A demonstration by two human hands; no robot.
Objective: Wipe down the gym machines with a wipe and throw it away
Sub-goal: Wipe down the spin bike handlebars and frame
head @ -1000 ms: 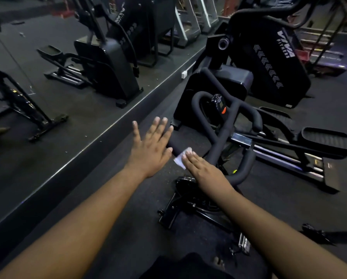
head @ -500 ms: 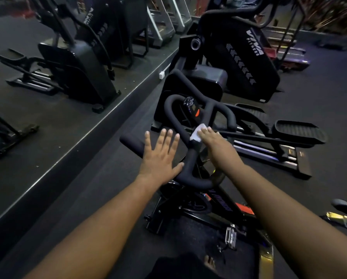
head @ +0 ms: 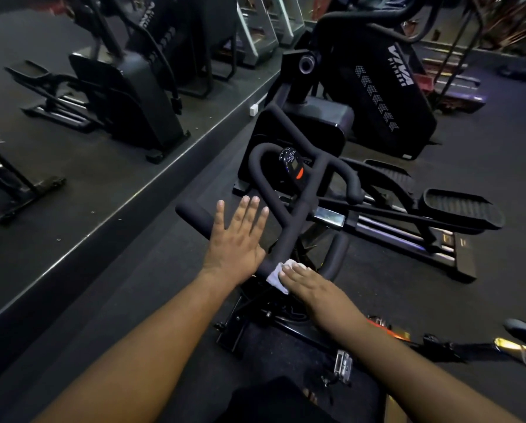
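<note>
The wiping step was underway: the right hand (head: 309, 283) pressed the white wipe (head: 278, 274) flat-fingered on the near bend of the spin bike handlebar (head: 289, 227). The left hand (head: 235, 236) hovered with fingers spread, holding nothing. Next, probably the unwiped bars.

Bare dark floor (head: 170, 279) lies open left of the bike handlebar (head: 289, 221), up to the mirror's raised ledge (head: 151, 181). Ahead, the bar's loop and console (head: 292, 163) block the way; an elliptical (head: 423, 215) crowds the right side, close beside the handlebar.
</note>
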